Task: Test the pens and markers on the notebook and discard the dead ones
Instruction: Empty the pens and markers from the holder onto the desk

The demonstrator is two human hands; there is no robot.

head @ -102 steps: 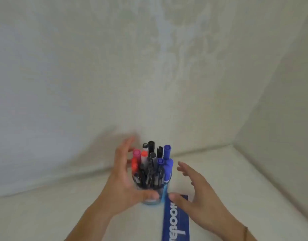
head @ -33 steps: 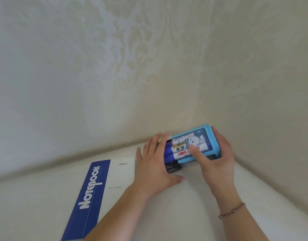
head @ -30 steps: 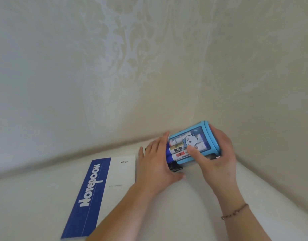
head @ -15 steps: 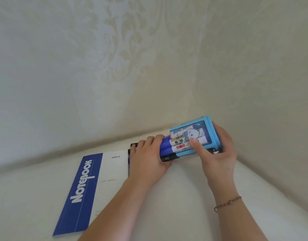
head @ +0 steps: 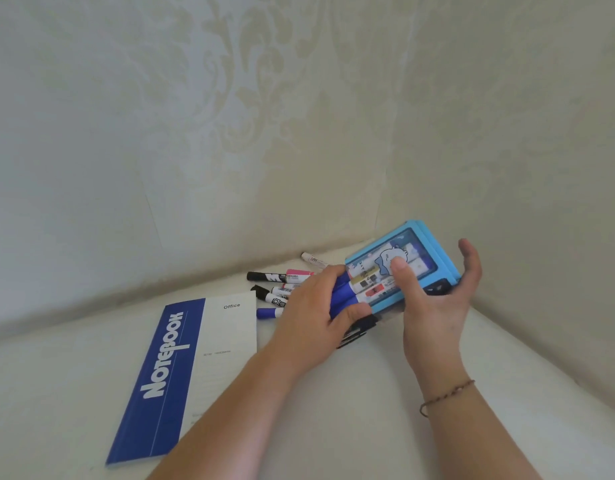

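Note:
A light-blue pen holder (head: 420, 251) with a clear cartoon window lies tipped on its side above the white table. My right hand (head: 434, 306) holds it, thumb pressed on the window and fingers spread behind its base. My left hand (head: 316, 313) grips a bundle of blue and black markers (head: 344, 292) sticking out of the holder's mouth. Several markers (head: 282, 289) lie spilled on the table just left of my left hand. A closed blue-and-white notebook (head: 181, 362) lies flat at the left.
The white table (head: 368, 393) runs into a corner formed by two patterned walls, right behind the holder. One white marker (head: 313, 259) rests against the back wall.
Several markers have come out of the holder and now lie on the table beside the notebook. My left hand has closed round the remaining bundle; my right fingers have opened behind the holder.

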